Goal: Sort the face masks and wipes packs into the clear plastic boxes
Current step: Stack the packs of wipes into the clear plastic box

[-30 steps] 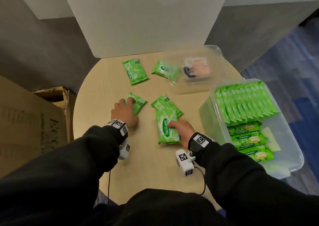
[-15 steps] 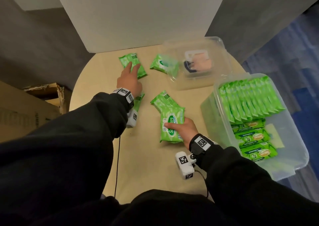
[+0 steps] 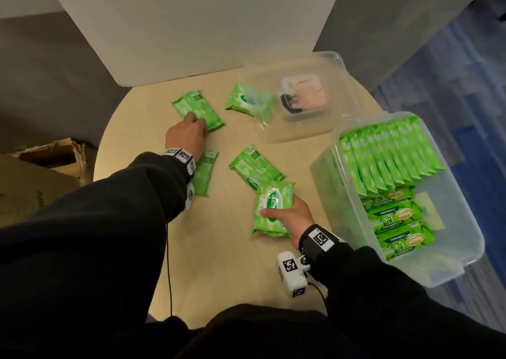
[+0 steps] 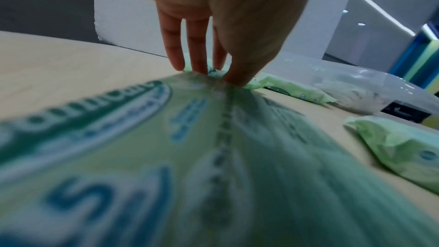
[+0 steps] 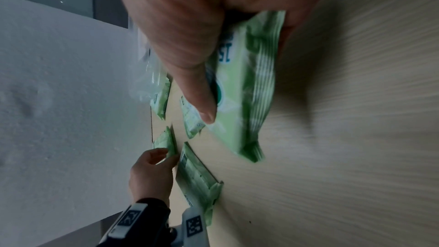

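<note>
Large clear box [image 3: 451,271] on the right, already lined with green packs. Left hand [image 3: 186,136] now reached farther across the table [image 3: 232,282], off the near pack [image 3: 206,173], fingers curling onto the far-left wipes pack [image 3: 198,109]. Right hand [image 3: 294,217] clamped round a labelled pack [image 3: 273,205], lifted at one end, likely headed for that box.

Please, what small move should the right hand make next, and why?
Probably carry the wipes pack rightward into the large clear box. The right hand grips it beside that box, which holds green packs and has free room near its front.
</note>
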`<state>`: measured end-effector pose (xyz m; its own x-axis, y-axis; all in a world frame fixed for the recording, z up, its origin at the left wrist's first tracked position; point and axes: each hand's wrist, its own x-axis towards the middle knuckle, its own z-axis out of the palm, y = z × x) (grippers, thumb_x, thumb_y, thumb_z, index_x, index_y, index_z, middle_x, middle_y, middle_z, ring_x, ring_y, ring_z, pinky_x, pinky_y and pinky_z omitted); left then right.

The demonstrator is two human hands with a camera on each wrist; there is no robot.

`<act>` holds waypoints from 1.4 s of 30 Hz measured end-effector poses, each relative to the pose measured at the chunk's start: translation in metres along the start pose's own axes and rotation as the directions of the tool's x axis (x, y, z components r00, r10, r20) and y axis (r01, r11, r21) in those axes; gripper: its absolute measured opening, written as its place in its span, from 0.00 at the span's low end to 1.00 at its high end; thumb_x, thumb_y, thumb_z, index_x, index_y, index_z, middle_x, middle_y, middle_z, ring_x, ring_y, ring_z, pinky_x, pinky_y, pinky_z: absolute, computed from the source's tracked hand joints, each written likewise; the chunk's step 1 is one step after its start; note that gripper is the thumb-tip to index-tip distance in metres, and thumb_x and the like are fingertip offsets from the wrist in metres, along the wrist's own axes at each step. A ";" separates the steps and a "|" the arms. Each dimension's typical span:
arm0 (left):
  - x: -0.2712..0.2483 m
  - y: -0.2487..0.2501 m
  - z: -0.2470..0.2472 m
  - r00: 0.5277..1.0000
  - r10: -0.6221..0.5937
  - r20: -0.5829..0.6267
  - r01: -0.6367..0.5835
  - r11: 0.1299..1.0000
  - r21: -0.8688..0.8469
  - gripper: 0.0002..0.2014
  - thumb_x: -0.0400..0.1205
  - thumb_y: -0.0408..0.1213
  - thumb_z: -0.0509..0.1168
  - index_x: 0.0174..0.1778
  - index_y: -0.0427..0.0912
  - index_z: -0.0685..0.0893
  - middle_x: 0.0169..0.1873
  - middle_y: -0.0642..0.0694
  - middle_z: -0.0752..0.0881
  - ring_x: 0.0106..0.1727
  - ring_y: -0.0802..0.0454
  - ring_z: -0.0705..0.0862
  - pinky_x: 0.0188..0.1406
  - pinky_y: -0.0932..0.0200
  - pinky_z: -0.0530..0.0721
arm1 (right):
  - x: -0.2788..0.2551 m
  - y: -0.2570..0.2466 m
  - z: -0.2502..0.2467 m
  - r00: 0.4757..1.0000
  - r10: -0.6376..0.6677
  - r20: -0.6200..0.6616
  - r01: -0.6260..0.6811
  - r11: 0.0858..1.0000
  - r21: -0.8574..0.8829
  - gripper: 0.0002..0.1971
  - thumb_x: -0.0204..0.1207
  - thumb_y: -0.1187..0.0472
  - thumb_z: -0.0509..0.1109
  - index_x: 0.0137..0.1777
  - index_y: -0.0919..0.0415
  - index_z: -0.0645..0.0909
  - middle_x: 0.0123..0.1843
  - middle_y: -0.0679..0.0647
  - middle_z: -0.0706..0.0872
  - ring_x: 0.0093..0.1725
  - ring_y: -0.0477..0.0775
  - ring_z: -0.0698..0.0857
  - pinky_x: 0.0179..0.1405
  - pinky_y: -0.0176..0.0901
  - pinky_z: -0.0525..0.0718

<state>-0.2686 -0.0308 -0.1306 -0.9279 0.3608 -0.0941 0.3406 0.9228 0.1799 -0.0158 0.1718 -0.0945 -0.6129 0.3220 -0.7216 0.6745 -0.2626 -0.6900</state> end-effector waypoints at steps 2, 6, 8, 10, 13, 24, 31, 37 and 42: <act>-0.005 -0.001 -0.001 1.000 -0.011 0.016 0.011 1.000 -0.015 0.11 0.80 0.30 0.67 0.58 0.43 0.83 0.54 0.41 0.81 0.35 0.36 0.84 0.32 0.48 0.82 | 0.003 -0.001 0.003 1.000 -0.008 -0.005 0.008 1.000 -0.010 0.27 0.59 0.73 0.88 0.58 0.57 0.87 0.50 0.52 0.95 0.49 0.52 0.94 0.39 0.42 0.89; -0.023 -0.008 -0.003 1.000 0.018 0.016 -0.018 1.000 -0.005 0.07 0.82 0.35 0.65 0.51 0.41 0.88 0.46 0.42 0.86 0.38 0.36 0.85 0.37 0.48 0.83 | 0.005 0.000 0.004 0.999 0.022 0.049 -0.019 0.997 -0.073 0.28 0.59 0.71 0.89 0.59 0.56 0.87 0.51 0.51 0.95 0.52 0.54 0.93 0.51 0.49 0.91; -0.034 -0.009 -0.008 0.998 0.017 -0.059 -0.021 0.998 -0.065 0.08 0.83 0.37 0.66 0.47 0.40 0.90 0.41 0.42 0.86 0.39 0.36 0.85 0.38 0.47 0.83 | 0.003 0.004 0.002 0.997 0.048 0.053 -0.044 0.997 -0.069 0.29 0.59 0.70 0.89 0.60 0.56 0.87 0.52 0.52 0.95 0.53 0.55 0.93 0.55 0.52 0.91; -0.045 -0.009 -0.019 0.976 0.048 -0.210 -0.085 0.982 -0.171 0.08 0.82 0.39 0.67 0.46 0.42 0.90 0.41 0.44 0.87 0.43 0.38 0.85 0.44 0.46 0.82 | 0.000 0.007 -0.001 0.997 0.068 0.047 -0.067 0.997 -0.029 0.28 0.59 0.70 0.89 0.61 0.57 0.87 0.52 0.54 0.95 0.54 0.57 0.93 0.55 0.54 0.91; -0.064 -0.004 -0.045 0.952 -0.046 -0.301 -0.117 0.858 -0.500 0.02 0.83 0.39 0.69 0.47 0.46 0.86 0.56 0.54 0.87 0.61 0.52 0.83 0.65 0.52 0.78 | -0.005 0.009 -0.006 0.994 0.101 0.049 -0.103 0.993 0.053 0.27 0.63 0.70 0.88 0.63 0.59 0.87 0.54 0.57 0.94 0.55 0.61 0.93 0.56 0.59 0.92; -0.165 0.052 -0.047 0.706 -0.336 0.624 0.460 -0.452 -0.764 0.12 0.89 0.42 0.68 0.60 0.35 0.86 0.51 0.37 0.93 0.41 0.44 0.94 0.34 0.49 0.91 | -0.031 -0.005 0.006 0.986 0.122 0.113 -0.148 0.954 0.261 0.15 0.76 0.64 0.80 0.62 0.62 0.88 0.55 0.63 0.93 0.56 0.68 0.92 0.60 0.70 0.88; -0.225 0.092 -0.022 0.666 -0.048 0.745 0.576 -0.602 -0.554 0.20 0.85 0.25 0.66 0.75 0.27 0.80 0.64 0.29 0.88 0.53 0.38 0.94 0.47 0.45 0.94 | -0.055 0.004 -0.012 0.993 0.059 0.105 -0.080 0.973 0.216 0.16 0.75 0.64 0.81 0.62 0.63 0.88 0.53 0.61 0.94 0.55 0.65 0.93 0.61 0.66 0.88; -0.223 0.099 -0.070 0.791 -0.090 0.605 0.525 -0.406 -0.748 0.17 0.85 0.26 0.66 0.70 0.36 0.83 0.59 0.35 0.91 0.53 0.39 0.92 0.47 0.42 0.94 | -0.078 -0.011 -0.041 0.986 -0.058 0.159 0.029 0.983 0.180 0.13 0.77 0.63 0.80 0.61 0.58 0.88 0.56 0.58 0.94 0.55 0.59 0.93 0.57 0.55 0.91; -0.225 0.149 -0.100 0.849 -0.006 0.528 0.519 -0.177 -0.836 0.18 0.85 0.27 0.68 0.72 0.34 0.82 0.61 0.34 0.91 0.52 0.40 0.93 0.39 0.50 0.92 | -0.101 -0.034 -0.066 0.976 -0.132 0.171 0.094 0.972 0.214 0.10 0.79 0.61 0.78 0.59 0.52 0.87 0.54 0.53 0.95 0.54 0.54 0.94 0.51 0.50 0.91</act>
<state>-0.0239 0.0120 0.0153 -0.7099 0.3717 -0.5982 -0.6687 -0.0891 0.7382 0.0503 0.2078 0.0052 -0.7578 0.1932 -0.6232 0.5102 -0.4200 -0.7505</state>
